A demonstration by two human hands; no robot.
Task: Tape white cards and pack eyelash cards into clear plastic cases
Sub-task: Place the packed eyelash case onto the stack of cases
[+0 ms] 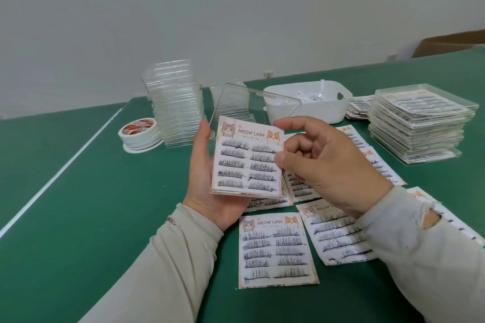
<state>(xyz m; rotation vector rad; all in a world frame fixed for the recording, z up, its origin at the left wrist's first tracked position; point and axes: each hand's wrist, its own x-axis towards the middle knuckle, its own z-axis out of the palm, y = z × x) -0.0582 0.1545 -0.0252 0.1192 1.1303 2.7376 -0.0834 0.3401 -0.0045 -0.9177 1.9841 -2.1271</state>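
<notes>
My left hand (203, 178) holds an open clear plastic case (252, 102) from below, its lid tilted up and away. An eyelash card (248, 157) printed "MEOW LASH" with two cats lies in the case's base. My right hand (322, 162) hovers at the card's right edge, fingers curled, its fingertips at the lid's right corner and its thumb at the card's edge. Several more eyelash cards (277, 249) lie loose on the green table beneath and to the right of my hands.
A tall stack of empty clear cases (175, 102) and tape rolls (140, 131) stand at the back left. A white basket (307, 105) sits behind my hands. Packed cases (420, 123) are stacked at the right. A cardboard box (451, 44) is beyond the table.
</notes>
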